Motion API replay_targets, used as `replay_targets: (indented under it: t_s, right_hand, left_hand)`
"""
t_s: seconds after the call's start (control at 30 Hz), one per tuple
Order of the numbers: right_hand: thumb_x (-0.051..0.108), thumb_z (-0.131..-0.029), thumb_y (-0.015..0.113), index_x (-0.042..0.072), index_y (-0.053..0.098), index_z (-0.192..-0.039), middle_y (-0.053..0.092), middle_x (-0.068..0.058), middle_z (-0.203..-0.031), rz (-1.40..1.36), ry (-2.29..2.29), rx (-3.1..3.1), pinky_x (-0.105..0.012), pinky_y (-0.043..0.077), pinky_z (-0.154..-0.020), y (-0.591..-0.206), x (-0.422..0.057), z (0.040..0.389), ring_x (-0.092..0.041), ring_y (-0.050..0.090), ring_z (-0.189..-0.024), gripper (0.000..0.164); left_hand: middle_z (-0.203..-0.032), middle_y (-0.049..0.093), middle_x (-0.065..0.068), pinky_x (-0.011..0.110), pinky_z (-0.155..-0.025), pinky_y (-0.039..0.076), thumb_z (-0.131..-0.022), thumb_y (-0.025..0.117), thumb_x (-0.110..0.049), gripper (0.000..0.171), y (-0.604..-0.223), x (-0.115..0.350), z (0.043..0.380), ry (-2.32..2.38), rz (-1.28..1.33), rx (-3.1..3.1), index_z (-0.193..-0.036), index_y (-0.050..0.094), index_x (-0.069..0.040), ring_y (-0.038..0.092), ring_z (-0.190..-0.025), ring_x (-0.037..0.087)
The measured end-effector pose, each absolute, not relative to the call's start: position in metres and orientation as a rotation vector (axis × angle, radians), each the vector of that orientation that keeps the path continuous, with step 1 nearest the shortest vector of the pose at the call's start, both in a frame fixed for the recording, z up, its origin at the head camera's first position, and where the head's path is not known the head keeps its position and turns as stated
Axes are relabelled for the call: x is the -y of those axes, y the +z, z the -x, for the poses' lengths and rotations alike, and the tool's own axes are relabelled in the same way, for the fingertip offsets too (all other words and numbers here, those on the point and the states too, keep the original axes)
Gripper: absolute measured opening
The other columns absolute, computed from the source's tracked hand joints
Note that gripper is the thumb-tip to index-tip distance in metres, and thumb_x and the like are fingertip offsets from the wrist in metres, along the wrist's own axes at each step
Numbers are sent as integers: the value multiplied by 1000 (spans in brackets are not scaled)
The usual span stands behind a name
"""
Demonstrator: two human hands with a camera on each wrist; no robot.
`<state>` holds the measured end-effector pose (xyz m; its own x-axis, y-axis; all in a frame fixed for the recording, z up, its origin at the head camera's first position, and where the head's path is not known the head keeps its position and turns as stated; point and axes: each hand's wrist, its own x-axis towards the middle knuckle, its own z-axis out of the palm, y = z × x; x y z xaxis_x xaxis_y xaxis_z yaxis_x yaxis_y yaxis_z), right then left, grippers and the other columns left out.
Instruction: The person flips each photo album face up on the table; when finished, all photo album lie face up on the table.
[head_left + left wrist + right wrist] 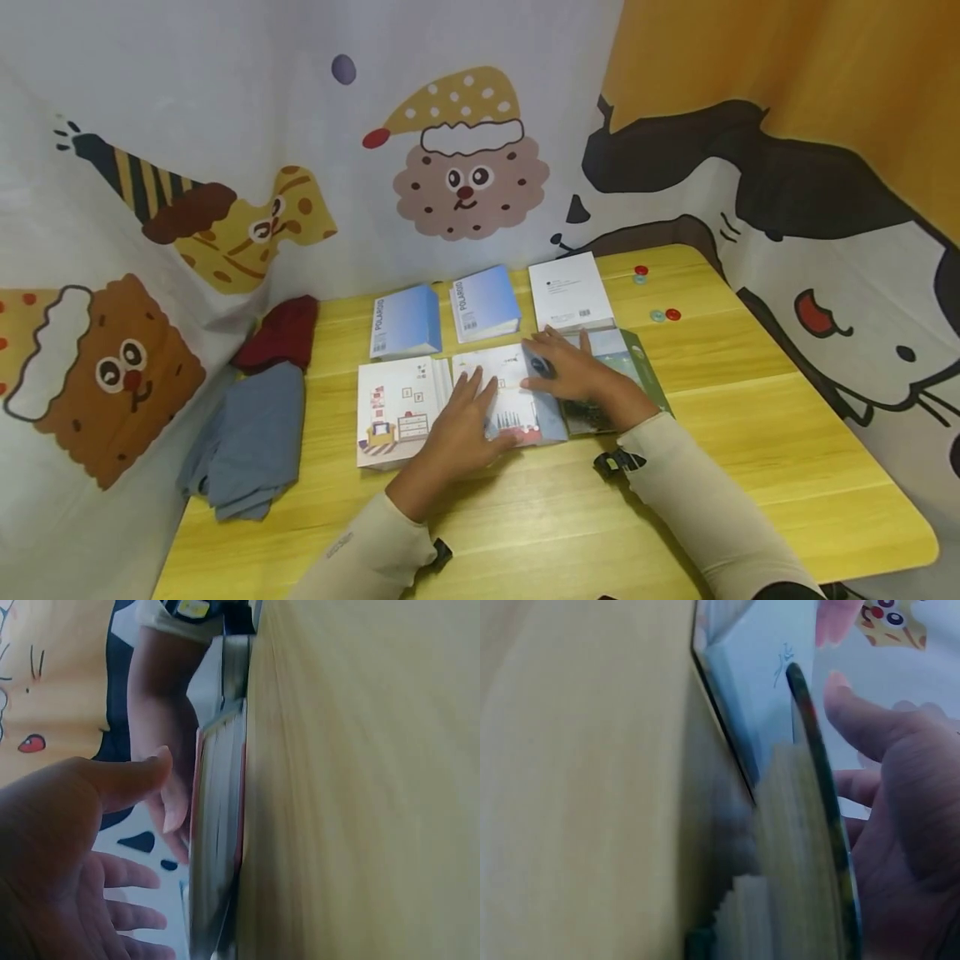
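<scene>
My left hand (pixel 457 425), fingers spread, lies over the middle book (pixel 517 425), which has a pale, illustrated cover. In the left wrist view the left hand's fingers (pixel 135 915) are extended beside the book's page edges (pixel 217 817). My right hand (pixel 570 367) reaches over the same book's right side and the green landscape book (pixel 633 358). In the right wrist view its thumb and fingers look loosely extended beside a dark green cover (pixel 825 780); contact is unclear. A small dark patch near the right thumb cannot be identified. A white book with drawn furniture (pixel 390 408) lies left.
Behind stand two blue Polaroid books (pixel 405 317) and a white book (pixel 570 287). Red and pale green buttons (pixel 672 315) lie at the back right. A folded grey cloth (pixel 258 442) and a dark red cloth (pixel 285 333) sit at the yellow table's (pixel 787 483) left edge.
</scene>
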<state>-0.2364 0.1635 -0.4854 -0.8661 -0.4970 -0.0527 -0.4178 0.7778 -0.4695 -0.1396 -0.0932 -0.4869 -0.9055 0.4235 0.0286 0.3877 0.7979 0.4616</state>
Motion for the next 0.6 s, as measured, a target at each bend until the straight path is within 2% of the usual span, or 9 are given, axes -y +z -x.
replay_targets:
  t_s: [0.17, 0.3, 0.43, 0.6]
  right_hand:
    - [54, -104, 70, 11, 46, -167, 40, -23, -174, 761, -708, -2827, -88, -9, -123, -492, -165, 237, -48, 17, -169, 79]
    - [53, -105, 69, 11, 47, -166, 42, -21, -173, 795, -722, -2825, -88, -13, -121, -497, -167, 237, -50, 9, -170, 78]
    - [52, -105, 69, 12, 47, -166, 43, -20, -173, 793, -737, -2820, -87, -18, -120, -499, -169, 237, -50, 4, -170, 76]
    - [52, -106, 68, 13, 47, -166, 45, -19, -172, 800, -726, -2828, -86, -18, -121, -502, -170, 238, -51, 5, -170, 75]
  left_hand:
    - [-179, 23, 27, 60, -135, 29, -97, 75, -59, 96, -491, 82, 139, 705, -681, -2886, -167, 42, -2, 19, -168, 51]
    - [-178, 24, 28, 64, -135, 26, -96, 77, -56, 93, -495, 76, 138, 728, -678, -2878, -167, 44, -5, 17, -168, 53]
    - [-176, 27, 30, 69, -133, 27, -96, 75, -62, 91, -503, 72, 138, 692, -709, -2922, -166, 47, -11, 19, -166, 56]
    - [-176, 24, 33, 73, -131, 26, -96, 71, -69, 92, -509, 70, 136, 671, -729, -2945, -165, 50, -13, 17, -165, 59]
